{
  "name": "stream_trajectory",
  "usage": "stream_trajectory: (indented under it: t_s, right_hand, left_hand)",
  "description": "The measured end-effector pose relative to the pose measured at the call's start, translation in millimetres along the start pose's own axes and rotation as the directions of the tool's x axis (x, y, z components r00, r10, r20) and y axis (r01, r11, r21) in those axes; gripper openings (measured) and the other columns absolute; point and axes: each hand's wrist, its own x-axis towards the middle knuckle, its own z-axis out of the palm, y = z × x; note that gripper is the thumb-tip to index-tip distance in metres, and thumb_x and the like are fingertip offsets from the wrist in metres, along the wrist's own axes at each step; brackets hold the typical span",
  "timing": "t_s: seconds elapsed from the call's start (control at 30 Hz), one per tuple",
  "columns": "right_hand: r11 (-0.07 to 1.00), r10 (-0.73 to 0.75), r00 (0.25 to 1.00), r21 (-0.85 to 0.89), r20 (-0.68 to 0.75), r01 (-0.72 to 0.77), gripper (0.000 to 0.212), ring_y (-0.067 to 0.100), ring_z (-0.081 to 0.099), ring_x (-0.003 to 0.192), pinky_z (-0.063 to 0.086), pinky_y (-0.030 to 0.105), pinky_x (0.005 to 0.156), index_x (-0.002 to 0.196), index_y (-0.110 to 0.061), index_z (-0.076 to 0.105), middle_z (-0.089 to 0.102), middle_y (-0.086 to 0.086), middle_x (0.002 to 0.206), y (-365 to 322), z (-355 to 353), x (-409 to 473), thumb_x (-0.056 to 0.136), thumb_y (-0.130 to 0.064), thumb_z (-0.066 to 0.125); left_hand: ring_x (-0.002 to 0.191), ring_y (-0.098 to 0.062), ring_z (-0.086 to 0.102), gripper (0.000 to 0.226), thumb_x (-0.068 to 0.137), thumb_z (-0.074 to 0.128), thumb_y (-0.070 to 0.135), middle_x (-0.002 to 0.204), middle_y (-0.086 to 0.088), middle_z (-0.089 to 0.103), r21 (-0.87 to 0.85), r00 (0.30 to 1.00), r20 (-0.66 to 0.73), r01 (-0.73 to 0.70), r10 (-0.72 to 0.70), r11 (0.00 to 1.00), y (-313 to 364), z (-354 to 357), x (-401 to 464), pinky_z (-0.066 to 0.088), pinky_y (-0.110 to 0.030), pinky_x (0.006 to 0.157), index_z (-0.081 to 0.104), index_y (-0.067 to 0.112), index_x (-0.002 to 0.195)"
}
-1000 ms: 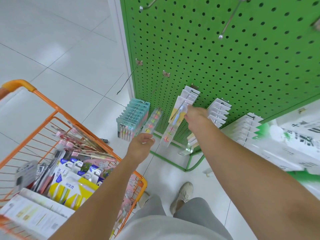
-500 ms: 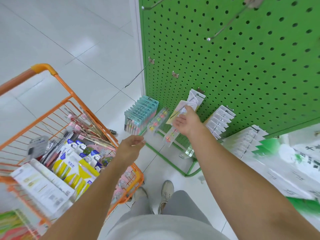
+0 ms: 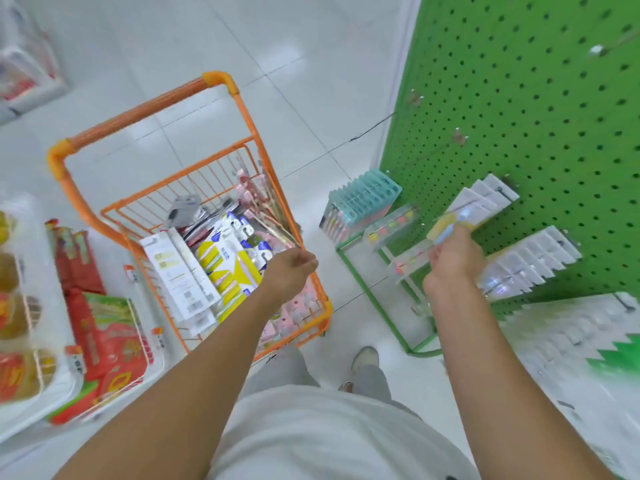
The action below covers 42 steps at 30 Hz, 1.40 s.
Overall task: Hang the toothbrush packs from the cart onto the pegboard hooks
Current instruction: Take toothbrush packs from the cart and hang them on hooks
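Note:
The orange cart (image 3: 214, 81) stands on the left, filled with toothbrush packs (image 3: 228, 268) in white, yellow, blue and pink. My left hand (image 3: 289, 271) hovers over the cart's right rim, fingers loosely curled, holding nothing. My right hand (image 3: 452, 261) is at the green pegboard (image 3: 536, 98), just under the lower end of a yellow and blue pack (image 3: 446, 223). That pack hangs at the front of a row of white packs (image 3: 488, 195). Motion blur hides whether the fingers touch it.
Teal packs (image 3: 363, 199), clear packs (image 3: 391, 226) and more white packs (image 3: 533, 258) hang on neighbouring hooks. Two bare hooks (image 3: 372, 128) stick out higher up. The green base frame (image 3: 377, 306) juts onto the floor. A white shelf with red packages (image 3: 100, 327) stands at left.
My view has swung left toward the cart. My left hand moved from near the clear packs back over the cart's rim. My right hand has dropped slightly below the hung pack.

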Motion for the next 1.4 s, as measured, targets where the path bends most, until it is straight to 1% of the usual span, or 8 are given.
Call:
stream_trajectory:
  t_s: [0.1, 0.2, 0.37, 0.57, 0.73, 0.9, 1.23, 1.4]
  right_hand:
    - [0.960, -0.237, 0.934, -0.083, 0.268, 0.267, 0.008, 0.013, 0.056, 0.069, 0.050, 0.027, 0.062, 0.091, -0.010, 0.060, 0.061, 0.002, 0.078, 44.9, 17.4, -54.4, 0.096, -0.014, 0.055]
    - [0.838, 0.022, 0.712, -0.401, 0.702, 0.370, 0.012, 0.018, 0.064, 0.072, 0.054, 0.030, 0.065, 0.081, -0.015, 0.065, 0.069, 0.006, 0.077, 98.4, 59.1, -85.9, 0.093, -0.011, 0.063]
    - [0.561, 0.218, 0.507, -0.532, 0.834, 0.634, 0.011, 0.019, 0.067, 0.078, 0.052, 0.032, 0.070, 0.092, -0.014, 0.071, 0.071, 0.008, 0.089, 198.2, 133.1, -126.3, 0.086, -0.021, 0.077]
    - [0.281, 0.252, 0.519, -0.575, 0.817, 0.768, 0.061, 0.028, 0.054, 0.125, 0.042, 0.032, 0.097, 0.140, -0.005, 0.050, 0.056, 0.013, 0.139, 295.7, 209.6, -180.6, 0.089, -0.029, 0.073]
    - [0.225, 0.148, 0.584, -0.602, 0.798, 0.766, 0.051, 0.026, 0.063, 0.107, 0.052, 0.032, 0.085, 0.122, -0.013, 0.061, 0.065, 0.007, 0.115, 341.2, 247.8, -185.7, 0.080, -0.037, 0.077]
    - [0.091, 0.092, 0.686, -0.693, 0.721, 0.716, 0.058, 0.034, 0.059, 0.111, 0.052, 0.048, 0.089, 0.124, -0.006, 0.055, 0.063, 0.015, 0.117, 359.2, 262.9, -164.1, 0.080, -0.038, 0.073]
    - [0.503, 0.164, 0.673, -0.648, 0.722, 0.572, 0.017, 0.005, 0.051, 0.056, 0.036, 0.021, 0.054, 0.090, -0.010, 0.076, 0.062, -0.005, 0.064, 316.8, 241.5, -160.2, 0.095, -0.024, 0.066]
    - [0.540, 0.036, 0.732, -0.629, 0.680, 0.559, 0.042, 0.011, 0.034, 0.049, 0.027, 0.026, 0.049, 0.059, -0.017, 0.046, 0.037, -0.007, 0.053, 286.0, 227.9, -165.3, 0.099, -0.017, 0.059]
  left_hand:
    - [0.070, -0.017, 0.060, 0.012, 0.092, 0.066, 0.021, 0.083, -0.001, 0.066, -0.042, 0.989, -0.119, 0.080, -0.084, 0.996, -26.4, -36.9, -8.8, 0.050, -0.024, 0.058, 0.070, 0.011, 0.099]
    - [0.086, -0.024, 0.066, 0.011, 0.088, 0.069, 0.019, 0.084, 0.000, 0.068, -0.070, 0.937, -0.305, 0.156, -0.170, 0.985, -63.9, -80.2, -12.8, 0.052, -0.031, 0.077, 0.072, 0.012, 0.095]
    - [0.115, -0.026, 0.058, 0.042, 0.090, 0.064, 0.024, 0.122, -0.006, 0.063, -0.057, 0.848, -0.425, 0.323, -0.316, 0.945, -130.1, -161.4, -11.9, 0.043, -0.031, 0.094, 0.056, 0.012, 0.130]
    - [0.103, -0.017, 0.056, 0.040, 0.095, 0.055, 0.009, 0.122, -0.004, 0.059, -0.204, 0.940, -0.132, 0.284, -0.314, 0.937, -196.1, -233.2, 11.3, 0.043, -0.027, 0.088, 0.050, 0.012, 0.134]
    - [0.059, 0.008, 0.060, 0.041, 0.093, 0.047, -0.008, 0.083, 0.010, 0.068, -0.339, 0.954, 0.049, 0.295, -0.296, 0.893, -210.2, -257.2, 39.2, 0.045, -0.009, 0.060, 0.054, 0.032, 0.085]
    - [0.107, -0.022, 0.064, 0.054, 0.082, 0.052, -0.001, 0.125, -0.002, 0.065, -0.337, 0.948, 0.186, 0.308, -0.258, 0.890, -190.5, -242.2, 50.9, 0.053, -0.031, 0.073, 0.054, 0.020, 0.131]
    - [0.102, -0.028, 0.068, 0.024, 0.091, 0.064, 0.008, 0.118, -0.005, 0.068, -0.436, 0.917, 0.086, 0.386, -0.389, 0.813, -184.6, -228.3, 64.6, 0.058, -0.043, 0.084, 0.060, 0.015, 0.114]
    - [0.098, -0.028, 0.071, 0.016, 0.090, 0.067, 0.006, 0.106, -0.012, 0.072, -0.424, 0.945, 0.084, 0.322, -0.317, 0.847, -171.6, -225.1, 63.0, 0.060, -0.046, 0.084, 0.063, 0.003, 0.106]
